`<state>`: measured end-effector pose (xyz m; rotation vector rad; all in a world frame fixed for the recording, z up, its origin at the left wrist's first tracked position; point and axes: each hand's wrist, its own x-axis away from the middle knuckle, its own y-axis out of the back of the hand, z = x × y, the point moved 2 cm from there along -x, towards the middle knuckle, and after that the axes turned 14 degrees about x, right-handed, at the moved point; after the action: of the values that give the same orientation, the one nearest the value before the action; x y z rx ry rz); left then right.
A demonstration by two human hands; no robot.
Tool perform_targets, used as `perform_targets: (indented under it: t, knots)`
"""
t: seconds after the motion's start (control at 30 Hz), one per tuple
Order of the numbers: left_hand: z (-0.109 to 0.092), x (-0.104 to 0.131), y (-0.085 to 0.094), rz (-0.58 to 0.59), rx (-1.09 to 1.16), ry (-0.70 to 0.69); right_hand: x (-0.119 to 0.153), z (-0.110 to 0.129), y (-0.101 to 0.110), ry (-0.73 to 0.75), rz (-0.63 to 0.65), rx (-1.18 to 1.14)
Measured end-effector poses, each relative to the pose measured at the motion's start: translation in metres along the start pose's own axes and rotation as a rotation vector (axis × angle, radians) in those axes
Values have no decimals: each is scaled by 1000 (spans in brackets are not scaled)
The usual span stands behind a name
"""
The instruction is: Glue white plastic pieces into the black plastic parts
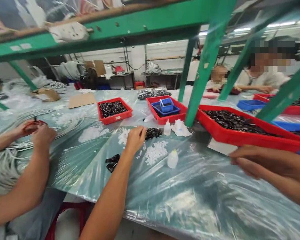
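Note:
My left hand is closed with its fingers pressed together beside a small pile of black parts; what it holds, if anything, is hidden. Below it lie scattered small white pieces, and more black parts rest left of my forearm. At the right, my right hand is raised near the large red tray, thumb and fingers drawn together and slightly blurred; nothing can be made out between them. A white squeeze bottle with a yellow tip stands between my hands.
A co-worker's hands hold something reddish at the left. Red trays of black parts and a red tray with blue containers stand farther back. A green slanted post rises behind the squeeze bottles. Other people sit at the far right.

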<state>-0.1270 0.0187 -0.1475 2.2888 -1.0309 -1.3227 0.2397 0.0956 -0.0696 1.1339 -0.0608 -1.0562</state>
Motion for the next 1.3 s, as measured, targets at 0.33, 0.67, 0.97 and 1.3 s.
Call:
perform_targets:
  t: [0.33, 0.67, 0.97, 1.3]
  knots:
    - [30, 9, 2, 289, -162, 328, -23, -12, -142, 182, 47, -80]
    - [18, 8, 3, 459, -109, 301, -13, -14, -146, 260, 228, -126]
    - [-43, 15, -31, 573, 122, 84, -7, -6, -144, 370, 319, -151]
    - [-69, 28, -52, 576, 285, -91, -4, 7, -141, 369, 306, -159]
